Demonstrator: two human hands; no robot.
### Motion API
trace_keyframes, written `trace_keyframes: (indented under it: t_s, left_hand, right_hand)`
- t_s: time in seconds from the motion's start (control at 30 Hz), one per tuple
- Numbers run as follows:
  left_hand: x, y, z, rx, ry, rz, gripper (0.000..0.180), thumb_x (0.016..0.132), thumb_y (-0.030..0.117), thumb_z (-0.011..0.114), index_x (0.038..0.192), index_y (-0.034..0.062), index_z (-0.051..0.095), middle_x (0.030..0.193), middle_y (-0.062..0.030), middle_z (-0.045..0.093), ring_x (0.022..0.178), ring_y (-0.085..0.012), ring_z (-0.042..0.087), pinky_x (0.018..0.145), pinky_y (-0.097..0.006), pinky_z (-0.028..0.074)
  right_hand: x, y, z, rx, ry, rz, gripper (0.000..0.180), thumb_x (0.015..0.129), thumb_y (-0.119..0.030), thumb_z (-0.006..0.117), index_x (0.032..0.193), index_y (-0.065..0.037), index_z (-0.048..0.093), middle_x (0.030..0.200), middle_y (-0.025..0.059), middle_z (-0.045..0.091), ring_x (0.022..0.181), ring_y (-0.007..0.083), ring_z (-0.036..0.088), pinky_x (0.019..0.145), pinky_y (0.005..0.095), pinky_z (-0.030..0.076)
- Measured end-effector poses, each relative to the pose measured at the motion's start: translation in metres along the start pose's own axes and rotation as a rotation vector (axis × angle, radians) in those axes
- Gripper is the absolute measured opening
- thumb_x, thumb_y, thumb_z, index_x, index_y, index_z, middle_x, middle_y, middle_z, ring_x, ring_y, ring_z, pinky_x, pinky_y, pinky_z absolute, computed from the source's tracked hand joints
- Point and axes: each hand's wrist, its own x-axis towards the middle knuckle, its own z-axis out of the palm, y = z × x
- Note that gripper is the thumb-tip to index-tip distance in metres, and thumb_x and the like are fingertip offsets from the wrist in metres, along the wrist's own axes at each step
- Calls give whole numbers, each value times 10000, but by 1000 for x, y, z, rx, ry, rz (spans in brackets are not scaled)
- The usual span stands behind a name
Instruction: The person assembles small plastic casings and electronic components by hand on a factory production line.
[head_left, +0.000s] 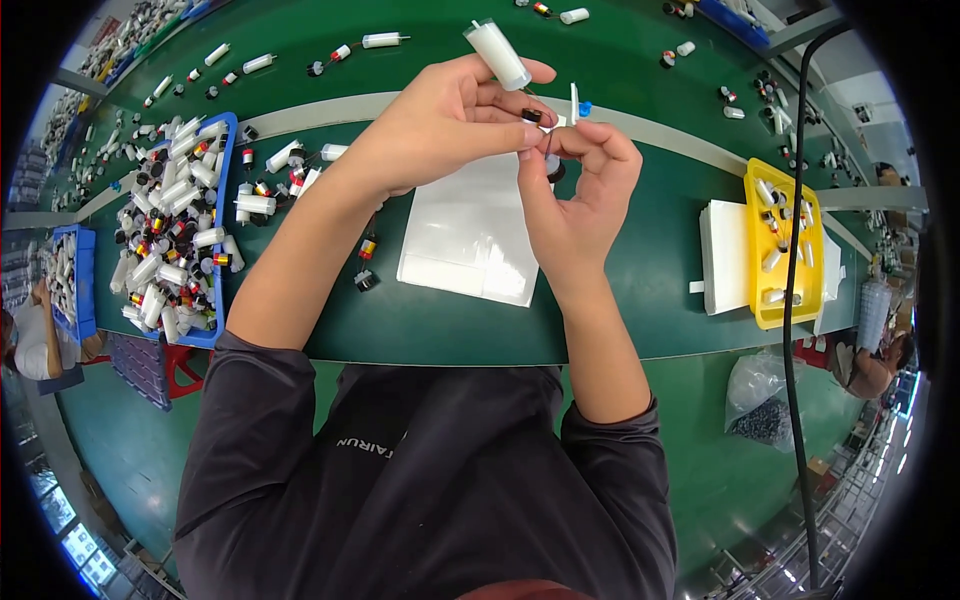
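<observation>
One white tube (497, 54) in left hand (450, 118), tilted up-left.

Tray of tubes (175, 225) left, plastic sheet (470, 235) centre under the hands, parts bin (783, 245) right.

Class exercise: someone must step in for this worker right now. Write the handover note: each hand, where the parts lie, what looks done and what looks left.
Left hand: shut on a white tube, held above the green table.
Right hand: pinching a small black part with thin wires, close against the left fingertips.
Parts: blue tray at left heaped with white tubes and small parts; yellow tray at right holding a few tubes; white sheet under the hands.
Done: apparently the few tubes in the yellow tray.
Left: joining the held pieces; the big heap at left.
</observation>
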Motion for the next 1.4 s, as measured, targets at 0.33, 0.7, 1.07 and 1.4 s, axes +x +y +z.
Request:
trace_keyframes:
  t_s: [0.33, 0.7, 1.07, 1.4]
  left_hand:
    - [0, -6, -7, -93, 1, 12, 406, 943, -9, 583, 1341, -15, 501, 1114, -99, 642, 1058, -153, 641, 968, -317, 531]
    - [-1, -9, -6, 45, 12, 90, 344, 939, -19, 561, 1281, -28, 525, 1172, -118, 637, 1103, -152, 630, 977, -302, 516]
    - [-4, 0, 1, 211, 20, 109, 321, 911, -27, 598, 1230, -8, 583, 1167, -85, 653, 1072, -135, 615, 941, -287, 495]
    - [-4, -8, 6, 110, 18, 49, 373, 940, 64, 677, 1288, -23, 574, 1232, -138, 673, 1138, -169, 637, 955, -295, 532]
  right_hand:
    - [12, -3, -16, 420, -8, 207, 197, 889, 34, 694, 1047, 0, 581, 1082, 95, 617, 938, 138, 605, 836, 262, 491]
    - [31, -16, -19, 578, -113, 629, 135, 903, -53, 718, 985, 35, 658, 852, 69, 684, 754, 110, 637, 713, 245, 508]
    - [28, -18, -13, 448, -38, 619, 131, 904, -48, 729, 979, 37, 665, 916, 72, 707, 770, 78, 639, 696, 223, 527]
    - [19, -5, -20, 526, -10, 601, 265, 888, -79, 744, 1104, -11, 607, 1020, 33, 590, 798, 91, 596, 726, 259, 489]
